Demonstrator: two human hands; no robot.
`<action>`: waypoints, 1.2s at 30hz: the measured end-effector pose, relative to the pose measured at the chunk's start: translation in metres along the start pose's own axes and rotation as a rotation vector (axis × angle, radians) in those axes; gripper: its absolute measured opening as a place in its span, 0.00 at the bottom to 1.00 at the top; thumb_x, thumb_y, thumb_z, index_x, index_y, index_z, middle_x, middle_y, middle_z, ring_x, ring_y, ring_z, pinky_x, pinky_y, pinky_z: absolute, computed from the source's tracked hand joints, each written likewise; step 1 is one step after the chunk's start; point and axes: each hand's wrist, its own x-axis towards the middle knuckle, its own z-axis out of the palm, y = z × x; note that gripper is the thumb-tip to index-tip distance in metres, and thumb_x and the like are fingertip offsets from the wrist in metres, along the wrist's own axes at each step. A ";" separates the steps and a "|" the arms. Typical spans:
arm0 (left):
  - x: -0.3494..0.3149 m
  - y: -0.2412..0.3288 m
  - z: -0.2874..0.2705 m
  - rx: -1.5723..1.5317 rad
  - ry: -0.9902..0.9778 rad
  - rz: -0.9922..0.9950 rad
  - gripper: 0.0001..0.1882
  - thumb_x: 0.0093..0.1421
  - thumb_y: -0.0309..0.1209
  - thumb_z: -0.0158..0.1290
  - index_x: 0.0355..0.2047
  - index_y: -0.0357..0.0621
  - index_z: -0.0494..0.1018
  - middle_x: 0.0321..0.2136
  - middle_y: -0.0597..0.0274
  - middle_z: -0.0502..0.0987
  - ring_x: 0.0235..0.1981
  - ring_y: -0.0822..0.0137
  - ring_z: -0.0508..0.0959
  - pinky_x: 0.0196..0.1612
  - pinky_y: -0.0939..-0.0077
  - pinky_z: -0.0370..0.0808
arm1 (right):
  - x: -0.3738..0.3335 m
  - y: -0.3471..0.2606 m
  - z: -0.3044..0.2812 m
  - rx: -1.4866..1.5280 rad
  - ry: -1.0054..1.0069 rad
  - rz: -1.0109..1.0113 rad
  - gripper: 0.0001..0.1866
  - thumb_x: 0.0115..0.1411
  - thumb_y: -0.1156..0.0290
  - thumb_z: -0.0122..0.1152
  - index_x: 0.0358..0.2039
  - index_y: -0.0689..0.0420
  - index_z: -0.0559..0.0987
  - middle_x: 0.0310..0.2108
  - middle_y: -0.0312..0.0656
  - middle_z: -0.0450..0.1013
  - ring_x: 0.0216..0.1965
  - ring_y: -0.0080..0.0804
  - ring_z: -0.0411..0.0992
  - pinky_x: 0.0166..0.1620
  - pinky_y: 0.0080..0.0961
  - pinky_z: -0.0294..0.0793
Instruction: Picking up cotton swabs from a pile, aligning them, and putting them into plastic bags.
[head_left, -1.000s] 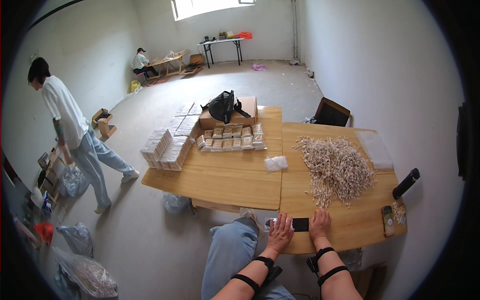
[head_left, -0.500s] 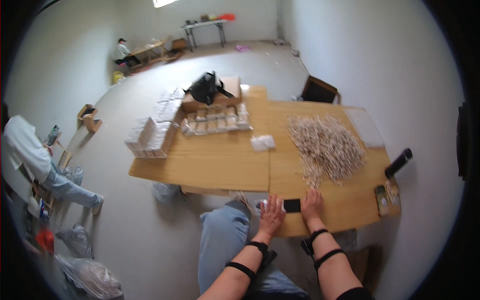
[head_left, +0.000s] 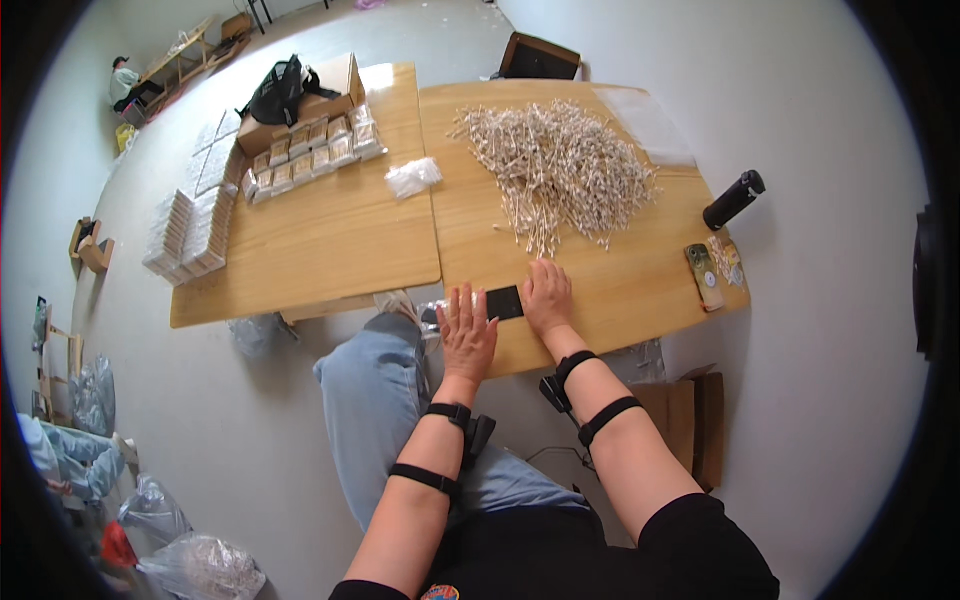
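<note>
Just left of the flat black rectangular pad (head_left: 506, 303), our bare left hand (head_left: 467, 335) spreads its fingers beside crinkled clear plastic (head_left: 431, 314). Right of the pad, our right hand (head_left: 549, 297) rests, fingers narrow; whether holding anything, we cannot tell. Beyond the pad lie heaped white-tipped cotton swabs (head_left: 560, 172).

Head camera (fisheye) faces downward.

Can't read any txt, nos. or signs here
</note>
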 end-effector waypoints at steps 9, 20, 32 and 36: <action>-0.002 0.022 -0.002 -0.111 -0.160 0.072 0.36 0.56 0.35 0.58 0.65 0.48 0.60 0.68 0.56 0.56 0.70 0.56 0.53 0.70 0.50 0.46 | -0.002 0.004 0.005 0.063 0.056 0.008 0.14 0.56 0.72 0.56 0.45 0.55 0.73 0.46 0.45 0.72 0.50 0.45 0.69 0.53 0.42 0.68; 0.003 -0.005 -0.006 -0.142 0.209 -0.125 0.27 0.59 0.28 0.55 0.59 0.42 0.65 0.61 0.49 0.66 0.65 0.48 0.62 0.68 0.50 0.53 | 0.002 0.006 0.000 0.107 0.041 0.040 0.14 0.57 0.72 0.56 0.44 0.55 0.73 0.47 0.45 0.72 0.51 0.45 0.69 0.54 0.41 0.68; -0.008 0.006 -0.005 -0.024 -0.129 0.075 0.36 0.57 0.34 0.56 0.66 0.46 0.57 0.68 0.55 0.56 0.70 0.54 0.53 0.71 0.49 0.46 | 0.007 -0.001 -0.007 -0.164 -0.131 0.012 0.28 0.62 0.59 0.55 0.62 0.54 0.69 0.63 0.50 0.62 0.65 0.47 0.57 0.67 0.44 0.52; -0.002 0.013 -0.003 -0.007 -0.151 0.096 0.36 0.58 0.36 0.56 0.66 0.47 0.57 0.68 0.55 0.55 0.71 0.54 0.52 0.70 0.50 0.45 | 0.002 0.035 -0.005 -0.102 -0.165 0.017 0.28 0.62 0.61 0.55 0.60 0.59 0.69 0.64 0.50 0.62 0.66 0.47 0.57 0.67 0.44 0.53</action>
